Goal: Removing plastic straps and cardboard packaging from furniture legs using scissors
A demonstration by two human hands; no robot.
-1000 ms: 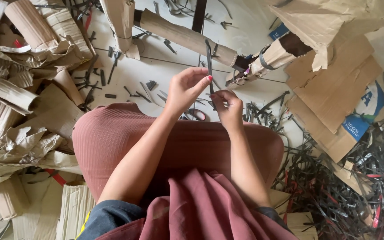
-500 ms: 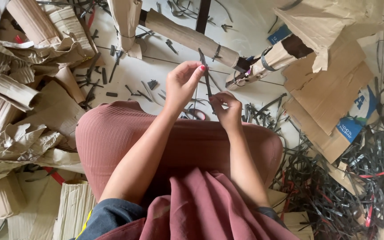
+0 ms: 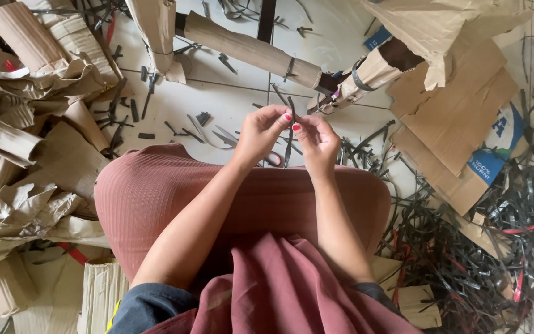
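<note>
While both pinch it | left hand [image 3: 261, 131] and right hand [image 3: 316, 139] grip black strap [image 3: 291, 127] | upright (long axis vertical) above the knees [image 3: 248, 192] | hands equally near

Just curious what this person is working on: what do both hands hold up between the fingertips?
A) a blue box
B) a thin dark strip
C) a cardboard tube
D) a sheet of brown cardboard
B: the left hand and right hand pinch a thin dark strip between their fingertips, above the lap.
</note>
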